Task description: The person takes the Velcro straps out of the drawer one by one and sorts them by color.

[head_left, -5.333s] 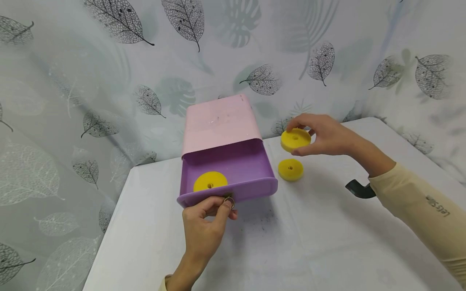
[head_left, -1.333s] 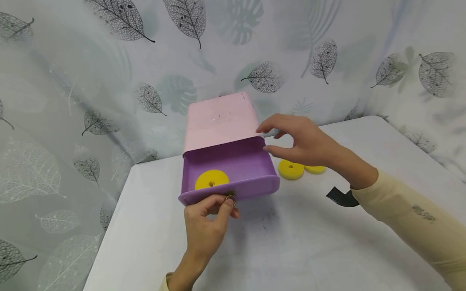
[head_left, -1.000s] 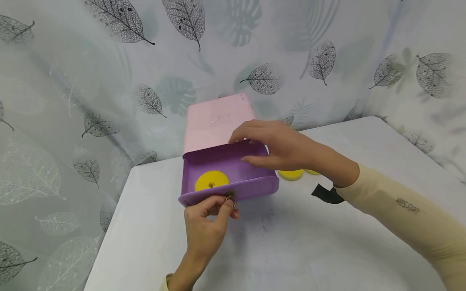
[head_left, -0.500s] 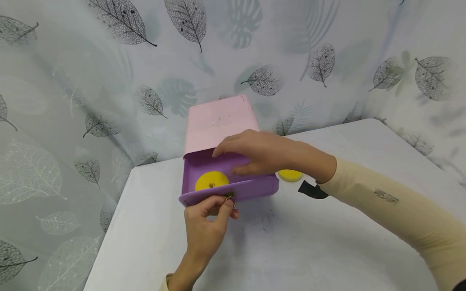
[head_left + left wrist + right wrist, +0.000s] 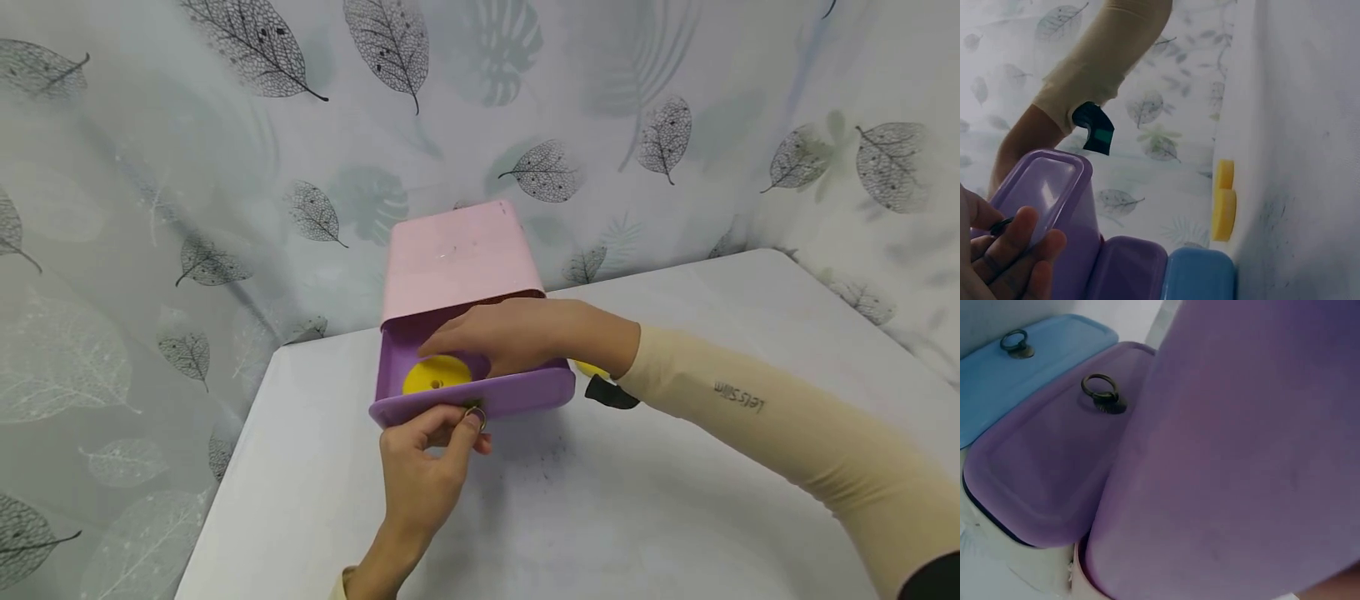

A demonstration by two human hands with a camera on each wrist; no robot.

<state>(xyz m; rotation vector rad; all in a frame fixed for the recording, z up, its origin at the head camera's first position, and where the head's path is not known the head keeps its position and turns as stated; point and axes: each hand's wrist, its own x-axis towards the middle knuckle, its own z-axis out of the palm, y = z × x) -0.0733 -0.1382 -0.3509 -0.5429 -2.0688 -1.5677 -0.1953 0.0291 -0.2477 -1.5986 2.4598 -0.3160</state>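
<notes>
"How many hands are at work, and what has each got?"

"Two. The left hand (image 5: 420, 479) is clamped, thumb against fingers, on one ring (image 5: 478, 414), the pull of the open purple drawer (image 5: 528, 392). The right hand (image 5: 513, 333) reaches down inside that drawer, thumb and fingers apart."

"Has it taken hold of anything?"

"It doesn't look closed on anything; whether its fingertips touch the yellow disc (image 5: 431, 371) I can't tell. That disc is the only one I see in the drawer. It lies flat just beyond the left hand's pinch, behind the drawer front, close under the right hand's fingertips."

"Any more discs?"

"Two, so three in all. The near disc (image 5: 1224, 215) and the far disc (image 5: 1225, 173) sit on the white table (image 5: 300, 467), outside the drawer, to the right of the left hand's grip. The right wrist mostly covers them in the head view."

"And drawers?"

"Three. One hangs from the left hand's grip; below it are two closed ones, a lower purple drawer (image 5: 1127, 269), then a blue drawer (image 5: 1199, 275). Each of those carries a ring too, so three rings."

"What's beyond the grip?"

"One pink cabinet (image 5: 465, 258), behind both hands, with the open drawer jutting out towards the left hand."
</notes>
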